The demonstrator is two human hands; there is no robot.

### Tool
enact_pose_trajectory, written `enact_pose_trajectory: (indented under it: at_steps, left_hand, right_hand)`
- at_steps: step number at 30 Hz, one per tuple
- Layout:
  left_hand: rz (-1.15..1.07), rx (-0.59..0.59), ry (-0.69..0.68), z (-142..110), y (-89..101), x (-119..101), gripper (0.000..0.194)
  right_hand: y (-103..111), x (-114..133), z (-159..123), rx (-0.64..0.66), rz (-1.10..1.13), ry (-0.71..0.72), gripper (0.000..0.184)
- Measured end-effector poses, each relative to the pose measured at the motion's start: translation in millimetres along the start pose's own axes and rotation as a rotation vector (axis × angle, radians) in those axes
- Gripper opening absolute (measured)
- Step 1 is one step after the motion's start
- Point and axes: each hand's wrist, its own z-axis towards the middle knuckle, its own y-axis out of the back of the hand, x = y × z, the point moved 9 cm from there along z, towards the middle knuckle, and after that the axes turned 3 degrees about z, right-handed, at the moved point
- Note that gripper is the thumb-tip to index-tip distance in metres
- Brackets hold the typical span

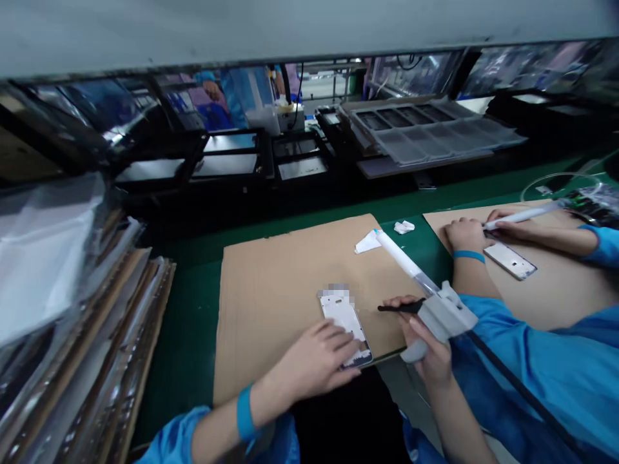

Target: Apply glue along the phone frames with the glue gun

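Observation:
A flat phone housing (341,316), silvery white with a dark rim and small cutouts, lies at a slant on brown cardboard (271,290). My left hand (316,354) rests over its lower half, fingers bent across it and thumb by the near edge. To its right, my right hand (430,351) is closed around the grey handle of a dispensing syringe (401,261), which has a long white barrel and a black hose. A thin black tool (401,307), perhaps tweezers, also sticks out from those fingers. The barrel's blue tip touches a white wipe (366,241).
A crumpled white tissue (404,227) lies on the green bench. At right, a co-worker's hands (467,235) work with a similar tube over another phone housing (510,260). Cardboard and plastic sheets (111,335) are stacked at left. Black trays (227,161) and clear trays (425,135) line the back.

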Motion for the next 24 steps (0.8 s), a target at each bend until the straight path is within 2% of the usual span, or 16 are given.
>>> enact_pose_trajectory:
  at_steps: [1,3,6,8,11,14,16,19,20,24]
  left_hand:
    - [0.011,0.015,0.005,-2.0,-0.6,-0.8,0.056]
    - [0.064,0.027,0.097,-1.8,1.9,18.5,0.071]
    - [0.152,0.042,0.304,1.5,12.4,67.8,0.089]
    - [0.178,0.037,0.350,2.6,17.3,85.0,0.092]
    - [0.176,0.006,0.272,1.5,13.0,79.0,0.078]
    - [0.181,-0.068,0.227,-1.5,8.4,68.6,0.042]
    - [0.190,-0.081,0.246,0.7,6.7,71.0,0.029]
    - [0.172,-0.049,0.332,9.6,5.0,87.1,0.022]
    - [0.169,-0.047,0.376,12.2,5.5,94.1,0.024]
    - [0.190,-0.037,0.493,14.8,1.9,113.3,0.056]
  right_hand:
    - [-2.4,-16.1,-9.8,-0.027,0.034,-0.002,0.069]
    - [-4.1,-37.9,-13.2,-0.071,0.084,-0.011,0.064]
    - [0.6,-46.2,-0.1,-0.102,0.134,-0.002,0.057]
    - [4.5,-47.5,6.4,-0.101,0.164,-0.022,0.054]
    - [5.5,-49.0,6.8,-0.093,0.180,-0.060,0.052]
    - [1.6,-48.2,3.9,-0.100,0.180,-0.076,0.055]
    - [-1.0,-49.2,3.7,-0.100,0.180,-0.097,0.058]
    - [2.6,-53.6,6.3,-0.107,0.185,-0.120,0.055]
    - [4.2,-55.9,7.9,-0.094,0.178,-0.126,0.054]
    - [11.3,-61.0,14.0,-0.043,0.137,-0.105,0.044]
